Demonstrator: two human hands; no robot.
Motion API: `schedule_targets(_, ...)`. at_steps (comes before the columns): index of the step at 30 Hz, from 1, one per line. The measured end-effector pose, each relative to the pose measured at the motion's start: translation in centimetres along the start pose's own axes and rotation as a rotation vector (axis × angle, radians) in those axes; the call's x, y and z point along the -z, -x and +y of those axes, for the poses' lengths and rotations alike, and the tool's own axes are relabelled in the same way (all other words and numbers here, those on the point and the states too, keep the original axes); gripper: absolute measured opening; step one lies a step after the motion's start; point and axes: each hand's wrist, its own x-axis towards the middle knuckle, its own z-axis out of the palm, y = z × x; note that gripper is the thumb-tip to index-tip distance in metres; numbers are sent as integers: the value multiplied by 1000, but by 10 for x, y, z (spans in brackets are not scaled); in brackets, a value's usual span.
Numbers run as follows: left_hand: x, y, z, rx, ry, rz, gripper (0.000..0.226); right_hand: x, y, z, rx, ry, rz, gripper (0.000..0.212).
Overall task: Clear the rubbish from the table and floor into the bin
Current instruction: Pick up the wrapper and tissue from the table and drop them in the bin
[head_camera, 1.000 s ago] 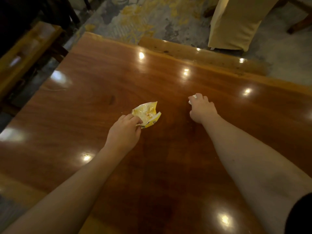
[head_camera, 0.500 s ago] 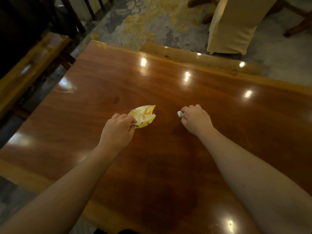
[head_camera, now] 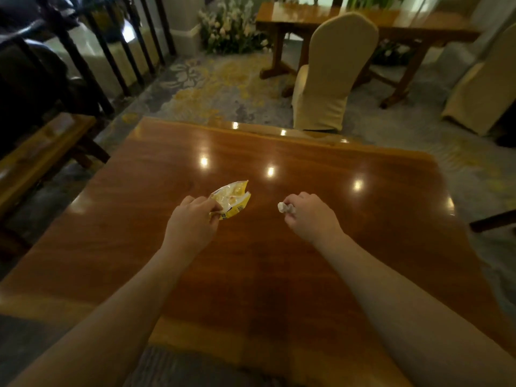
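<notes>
2 pieces of rubbish are in my hands: my left hand (head_camera: 192, 223) pinches the crumpled yellow plastic snack wrapper (head_camera: 231, 198) by its near edge, and my right hand (head_camera: 311, 216) is clenched around a small white wad of paper (head_camera: 285, 207) that pokes out past my fingers. Both seem lifted just clear of the glossy reddish-brown wooden table (head_camera: 279, 261), whose polished top shows only ceiling-light reflections, so I judge the tabletop done. No bin is in view, so the carry and the drop are still ahead. I see no litter on the grey-and-yellow patterned carpet (head_camera: 212, 88), though much of it is hidden. Beyond stand a cream fabric-covered chair (head_camera: 332, 76), a second wooden table (head_camera: 363, 19) and a dark railing (head_camera: 122, 48).
</notes>
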Motion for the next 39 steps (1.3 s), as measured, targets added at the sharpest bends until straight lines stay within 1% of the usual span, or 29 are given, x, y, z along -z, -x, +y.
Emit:
schedule_targets(5, 37, 46, -1, -104, 64, -7, 19, 23, 86, -50, -87, 31, 81, 22)
schedule_targets(9, 55, 92, 6, -223, 88, -45, 18, 28, 164, -86, -151, 35, 98, 19)
schedule_targets(13, 67, 143, 26, -320, 111, -109, 20, 38, 243, -109, -234, 49, 95, 19)
schedule_targets(16, 69, 175, 52, -381, 107, -159, 21, 45, 294, -113, -282, 74, 110, 18)
schedule_targets(20, 70, 216, 98, -431, 125, -210, 22, 57, 360, -104, -352, 83, 153, 16)
schedule_targets(27, 60, 303, 195, -470, 145, -249, 18, 78, 488, -58, -382, 102, 210, 13)
schedule_targets(30, 54, 348, 232, -467, 163, -269, 17, 81, 545, -38, -392, 77, 201, 14)
schedule_targets(35, 40, 424, 293, -484, 197, -326, 17, 80, 635, 0, -427, 65, 137, 17)
schedule_targets(39, 25, 460, 323, -477, 170, -370, 16, 73, 680, 25, -466, 43, 102, 18)
